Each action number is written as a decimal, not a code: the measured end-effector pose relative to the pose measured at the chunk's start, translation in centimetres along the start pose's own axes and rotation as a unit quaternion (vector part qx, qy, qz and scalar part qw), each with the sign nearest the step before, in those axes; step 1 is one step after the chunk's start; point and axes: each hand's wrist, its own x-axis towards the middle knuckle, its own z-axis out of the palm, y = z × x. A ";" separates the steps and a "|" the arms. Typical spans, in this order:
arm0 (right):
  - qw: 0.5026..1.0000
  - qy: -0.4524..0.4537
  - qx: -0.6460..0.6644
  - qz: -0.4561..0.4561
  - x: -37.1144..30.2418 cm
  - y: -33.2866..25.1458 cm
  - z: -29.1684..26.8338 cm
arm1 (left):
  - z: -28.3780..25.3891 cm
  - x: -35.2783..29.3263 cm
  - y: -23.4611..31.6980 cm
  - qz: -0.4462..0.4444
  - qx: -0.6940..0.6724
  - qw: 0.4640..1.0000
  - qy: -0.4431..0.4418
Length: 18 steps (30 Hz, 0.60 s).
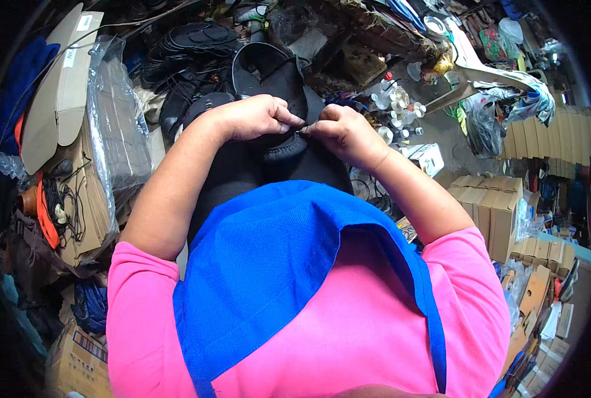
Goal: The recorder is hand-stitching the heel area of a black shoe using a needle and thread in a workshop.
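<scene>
A black shoe (269,71) rests over my lap, its opening away from me and its toe, with a gathered seam (285,150), toward me. My left hand (258,118) is closed at the shoe's near part, thumb and forefinger pinching its edge. Facing it, my right hand (344,134) is closed too, fingertips pinched almost against the left ones. A tiny bright spot shows between the two pinches; I cannot make out what the right fingers hold. A blue apron (262,265) lies below my hands.
Black shoes (192,43) and cords are heaped beyond my left hand. Past my right hand stand several small bottles (398,106). Cardboard boxes (488,205) are stacked at the right. On the left lean cardboard sheets (53,99) and a plastic-wrapped bundle (119,119).
</scene>
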 end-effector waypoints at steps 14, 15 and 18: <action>0.947 -0.173 -0.270 0.019 3.2 -5.3 -1.3 | 0.2 0.0 -0.1 0.029 0.045 0.998 0.028; 0.951 -0.176 -0.254 0.006 3.6 -4.9 -1.4 | 0.2 0.2 -0.4 0.030 0.045 0.998 0.026; 0.970 -0.164 -0.174 0.052 3.9 -2.9 -0.9 | -0.1 0.6 -0.6 0.003 0.069 0.993 0.099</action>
